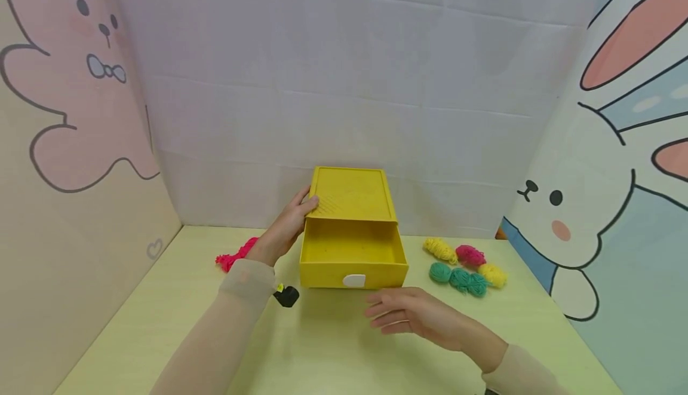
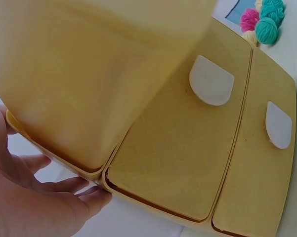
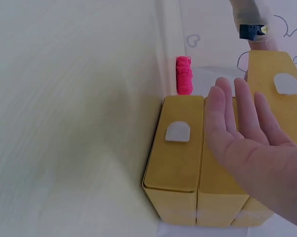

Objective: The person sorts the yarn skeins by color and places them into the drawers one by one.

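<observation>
A yellow drawer cabinet [image 1: 352, 195] is seen at the center of the frame, gripped at its left edge by a left hand [image 1: 285, 230]—the thumb is laid over the top panel, the fingers are set against the side wall. The top drawer [image 1: 322, 275] is drawn out, its front marked by a white pull [image 1: 355, 281]. Below it, in the left wrist view, the middle drawer [image 2: 163, 168] and bottom drawer [image 2: 254, 182] are closed. A right hand [image 1: 416, 317] is held wide at lower right, nothing in its grasp—its loosely extended fingers are seen near the drawer's lower right corner.

At right of center, a yellow skein [image 1: 441, 250] and a magenta skein [image 1: 470, 256] are placed behind green yarn [image 1: 460, 279] and a second yellow skein [image 1: 492, 275]. Pink yarn [image 1: 236, 254] is partly hidden by the left wrist at left of center. The pale tabletop [image 1: 123, 335] is backed by a white cloth [image 1: 349, 84]; a cartoon rabbit [image 1: 570, 227] is pictured on the right wall.
</observation>
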`<state>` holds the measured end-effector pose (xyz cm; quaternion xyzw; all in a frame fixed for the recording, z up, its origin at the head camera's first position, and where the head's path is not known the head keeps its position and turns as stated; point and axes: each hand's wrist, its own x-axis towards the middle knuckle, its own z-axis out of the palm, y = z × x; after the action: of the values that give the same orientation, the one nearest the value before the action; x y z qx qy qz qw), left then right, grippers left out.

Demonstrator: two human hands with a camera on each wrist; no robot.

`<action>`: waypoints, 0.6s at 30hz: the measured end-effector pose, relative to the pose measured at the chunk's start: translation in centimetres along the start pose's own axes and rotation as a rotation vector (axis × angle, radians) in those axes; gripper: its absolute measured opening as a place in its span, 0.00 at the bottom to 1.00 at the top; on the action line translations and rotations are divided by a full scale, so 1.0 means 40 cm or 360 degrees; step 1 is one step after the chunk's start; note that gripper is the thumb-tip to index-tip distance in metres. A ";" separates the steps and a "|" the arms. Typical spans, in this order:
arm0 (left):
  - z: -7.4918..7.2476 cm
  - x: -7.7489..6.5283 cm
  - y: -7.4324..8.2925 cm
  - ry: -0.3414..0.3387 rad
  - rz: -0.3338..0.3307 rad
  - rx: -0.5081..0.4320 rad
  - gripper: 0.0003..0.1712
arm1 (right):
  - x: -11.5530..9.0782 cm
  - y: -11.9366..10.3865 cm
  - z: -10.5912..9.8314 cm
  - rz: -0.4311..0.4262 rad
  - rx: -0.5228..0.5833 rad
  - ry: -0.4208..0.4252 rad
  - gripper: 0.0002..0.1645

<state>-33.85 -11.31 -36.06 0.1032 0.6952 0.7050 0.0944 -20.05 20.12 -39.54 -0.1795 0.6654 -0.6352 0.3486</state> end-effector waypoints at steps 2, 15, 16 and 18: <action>0.001 -0.001 -0.001 0.0004 -0.0005 0.0003 0.40 | -0.019 0.002 -0.022 0.0002 -0.0071 0.0001 0.31; 0.000 0.001 -0.007 0.0009 0.0002 0.0018 0.40 | -0.136 -0.003 -0.224 -0.0122 -0.1183 0.0432 0.27; 0.001 0.000 -0.006 0.0013 0.0002 0.0019 0.40 | -0.142 -0.001 -0.243 -0.0151 -0.1262 0.0462 0.27; 0.002 -0.002 -0.004 0.0020 0.0001 0.0019 0.39 | -0.153 0.004 -0.277 -0.0219 -0.1434 0.0536 0.27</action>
<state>-33.75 -11.24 -36.23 0.0996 0.7000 0.7015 0.0892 -23.46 32.30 -38.79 -0.2508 0.9080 -0.3257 0.0809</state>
